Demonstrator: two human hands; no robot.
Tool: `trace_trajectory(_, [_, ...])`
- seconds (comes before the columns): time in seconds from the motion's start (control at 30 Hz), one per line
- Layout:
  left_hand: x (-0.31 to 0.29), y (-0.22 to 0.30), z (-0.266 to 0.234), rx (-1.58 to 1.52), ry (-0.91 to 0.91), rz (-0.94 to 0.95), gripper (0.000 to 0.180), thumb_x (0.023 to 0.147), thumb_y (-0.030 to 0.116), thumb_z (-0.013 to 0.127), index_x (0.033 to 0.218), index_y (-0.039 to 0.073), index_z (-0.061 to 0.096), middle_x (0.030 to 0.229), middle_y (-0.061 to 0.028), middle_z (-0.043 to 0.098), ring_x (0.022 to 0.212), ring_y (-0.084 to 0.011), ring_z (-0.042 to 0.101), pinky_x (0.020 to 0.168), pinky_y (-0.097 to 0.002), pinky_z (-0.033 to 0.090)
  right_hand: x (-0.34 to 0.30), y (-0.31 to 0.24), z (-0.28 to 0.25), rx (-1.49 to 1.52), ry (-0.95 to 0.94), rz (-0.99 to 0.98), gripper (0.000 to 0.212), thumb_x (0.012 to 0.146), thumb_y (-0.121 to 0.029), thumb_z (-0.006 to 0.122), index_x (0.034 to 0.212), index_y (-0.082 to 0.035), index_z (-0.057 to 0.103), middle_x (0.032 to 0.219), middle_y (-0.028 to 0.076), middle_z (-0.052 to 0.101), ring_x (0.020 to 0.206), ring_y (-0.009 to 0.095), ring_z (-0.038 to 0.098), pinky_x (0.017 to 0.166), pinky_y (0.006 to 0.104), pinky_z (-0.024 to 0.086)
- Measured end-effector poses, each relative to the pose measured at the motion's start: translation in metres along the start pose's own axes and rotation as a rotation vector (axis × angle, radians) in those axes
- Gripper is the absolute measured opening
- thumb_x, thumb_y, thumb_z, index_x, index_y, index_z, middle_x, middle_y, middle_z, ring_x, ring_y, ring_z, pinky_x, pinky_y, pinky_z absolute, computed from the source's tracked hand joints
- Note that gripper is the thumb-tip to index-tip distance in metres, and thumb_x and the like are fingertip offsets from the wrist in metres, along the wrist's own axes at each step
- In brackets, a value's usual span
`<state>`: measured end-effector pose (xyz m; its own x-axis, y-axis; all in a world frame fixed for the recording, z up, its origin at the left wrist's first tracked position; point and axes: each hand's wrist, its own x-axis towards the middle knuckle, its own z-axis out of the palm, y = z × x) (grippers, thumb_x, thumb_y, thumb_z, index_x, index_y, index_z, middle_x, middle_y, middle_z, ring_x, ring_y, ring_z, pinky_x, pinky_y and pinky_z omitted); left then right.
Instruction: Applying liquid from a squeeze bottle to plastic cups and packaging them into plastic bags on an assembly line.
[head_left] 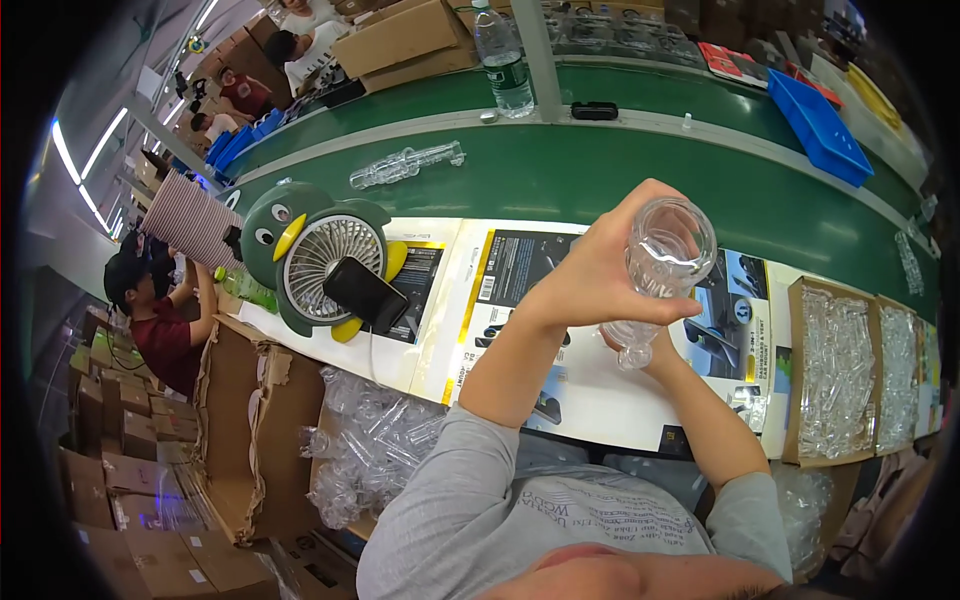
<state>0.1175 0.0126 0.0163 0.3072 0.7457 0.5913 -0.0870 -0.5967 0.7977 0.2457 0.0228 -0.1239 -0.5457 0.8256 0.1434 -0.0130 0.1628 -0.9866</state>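
Observation:
My left hand (pixel 597 268) is closed around a clear, see-through vessel (pixel 668 262) with a wide round rim facing up. Its thumb lies across the front of the vessel, below the wide part. A narrower, knobbed lower end (pixel 633 350) of the same piece hangs beneath. My right hand (pixel 660 352) is closed at this lower part, with most of its fingers hidden behind the vessel and my left hand. Both hands are above flattened printed cardboard (pixel 430 360). A similar clear piece (pixel 408 165) lies on the green bench, farther off and to the left.
On the left stands a penguin-shaped fan (pixel 330 262) with a dark phone-like device (pixel 366 294) before it. Clear pieces fill a box (pixel 835 375) on the right and a bag (pixel 375 440) by my left arm. Farther back are a water bottle (pixel 505 70) and a blue tray (pixel 818 128). Several people work beyond.

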Motion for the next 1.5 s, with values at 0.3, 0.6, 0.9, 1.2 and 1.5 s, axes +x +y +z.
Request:
trace_trajectory(0.3, [-0.009,0.018,-0.003,-0.346,0.083,0.072,0.059,0.061,0.006,0.074,0.109,0.003,0.039,0.085,-0.0104,0.058,0.085,-0.0174,0.06,0.075,-0.0311,0.049,-0.02,-0.019,0.005,-0.186,0.029,-0.013,0.05,0.064,-0.018,0.076,0.109,-0.008,0.057,0.103,0.009,0.063,0.094,0.021,0.061,0.081,0.0317,0.048])
trace_trajectory(0.6, [-0.01,0.019,-0.003,-0.302,0.128,0.187,0.056,0.063,0.002,0.07,0.108,0.003,0.037,0.084,-0.0089,0.055,0.075,-0.0161,0.06,0.069,-0.0287,0.049,-0.019,-0.023,-0.001,-0.027,0.02,0.03,0.043,0.062,-0.012,0.076,0.102,-0.005,0.059,0.095,0.007,0.064,0.088,0.018,0.062,0.077,0.0305,0.048])
trace_trajectory(0.9, [-0.014,0.024,0.007,-0.128,0.256,0.139,0.057,0.066,0.007,0.071,0.111,0.003,0.036,0.083,-0.0074,0.056,0.077,-0.0125,0.059,0.071,-0.0279,0.048,-0.022,-0.03,0.006,-0.198,0.112,-0.119,0.026,0.062,-0.008,0.072,0.085,-0.007,0.059,0.076,0.002,0.061,0.067,0.012,0.058,0.057,0.0292,0.048])
trace_trajectory(1.2, [-0.023,0.039,-0.018,-0.334,0.143,0.295,0.06,0.063,0.005,0.072,0.111,0.003,0.036,0.089,-0.0074,0.05,0.08,-0.0151,0.059,0.073,-0.03,0.049,-0.017,-0.056,-0.001,-0.246,-0.047,-0.049,0.037,0.065,-0.01,0.074,0.098,-0.005,0.058,0.09,0.005,0.063,0.081,0.014,0.06,0.07,0.028,0.048])
trace_trajectory(1.5, [-0.025,0.036,-0.045,-0.056,0.232,0.303,0.071,0.068,0.017,0.074,0.124,0.005,0.031,0.111,-0.0101,0.05,0.108,-0.0179,0.048,0.092,-0.0311,0.038,0.022,-0.094,-0.007,-0.425,0.158,-0.166,0.029,0.068,-0.008,0.072,0.094,-0.001,0.061,0.089,0.004,0.064,0.081,0.012,0.059,0.072,0.0269,0.047])
